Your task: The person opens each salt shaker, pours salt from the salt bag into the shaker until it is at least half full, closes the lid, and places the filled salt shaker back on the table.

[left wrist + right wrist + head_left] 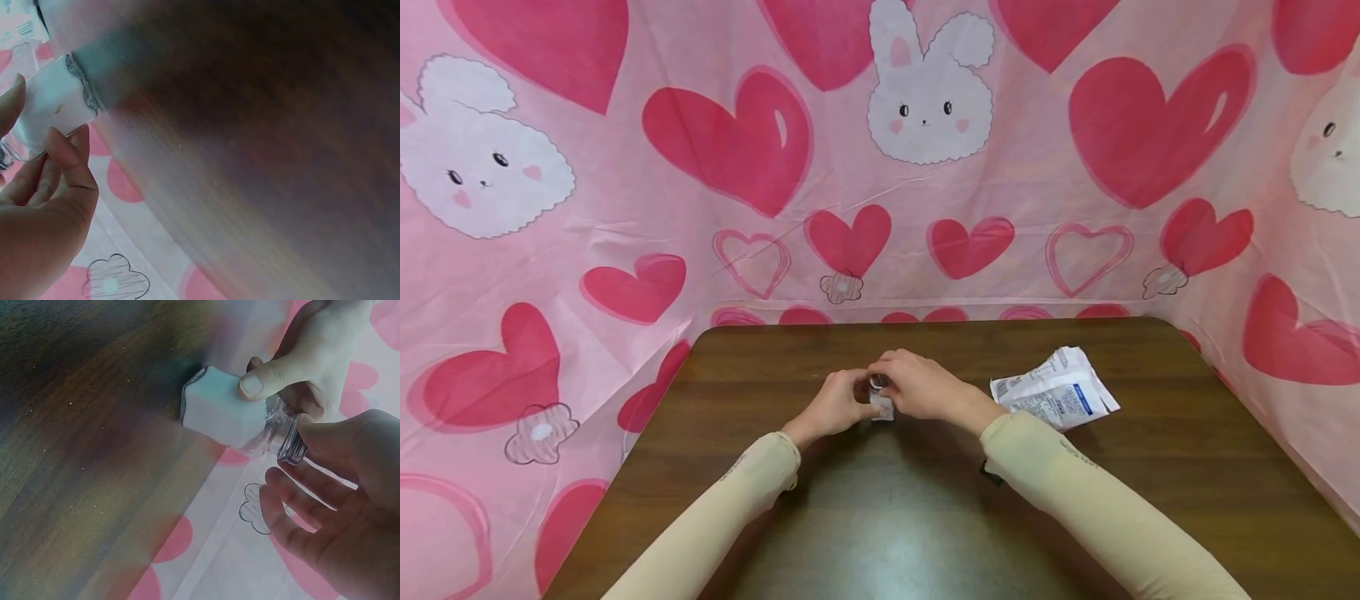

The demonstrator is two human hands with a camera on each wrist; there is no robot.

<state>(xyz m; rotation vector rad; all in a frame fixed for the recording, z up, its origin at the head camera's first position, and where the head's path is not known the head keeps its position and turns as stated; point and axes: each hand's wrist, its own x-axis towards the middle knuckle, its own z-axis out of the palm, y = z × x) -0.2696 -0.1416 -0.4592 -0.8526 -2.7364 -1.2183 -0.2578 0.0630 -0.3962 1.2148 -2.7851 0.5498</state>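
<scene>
A small clear glass salt shaker [882, 412] filled with white stuff stands on the table between both hands. My left hand [835, 406] holds its body, thumb on the near side and fingers behind, as the left wrist view also shows of the shaker [59, 103]. From above, my right hand [922, 386] reaches over the top. In the right wrist view the thumb and forefinger pinch the shiny ridged cap [292, 447] at the neck, while the other fingers are loosely bent beside it.
To the right on the brown wooden table [880, 517] lies a crumpled white printed packet [1060, 392] with a blue label. A pink cloth [917, 192] with hearts and rabbits hangs behind and at the sides.
</scene>
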